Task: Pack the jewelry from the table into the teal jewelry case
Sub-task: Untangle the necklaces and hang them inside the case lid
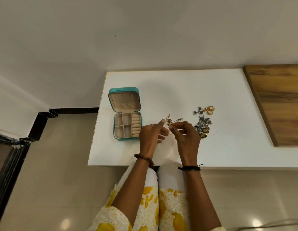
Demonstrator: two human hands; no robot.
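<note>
Seen from above at a white tabletop: two bare hands raised over its near middle, working a thin gold chain. Right hand with fingers curled, pinching the chain at a small gold piece, possibly a clasp or pendant, too small to tell. Left hand just beside it, index finger stretched toward the chain's loose end, remaining fingers bent loosely underneath; contact with the chain not clear at this size. Beaded bracelet on the left wrist, black cord band on the right.

Left of the hands, near the tabletop's left edge: teal jewelry case, lying open, lid tilted back toward the wall, beige lining showing. Lower tray split into small compartments with a column of ring rolls along its right side; nothing discernible inside.

Right of the hands, apart from the case: heap of dark silver jewelry, partly behind the right hand, with some yellow pieces at its near end. Farther back, a smaller silver piece and, touching or nearly touching it, gold rings.

Wooden board along the tabletop's right side. Yellow-patterned clothing below.
</note>
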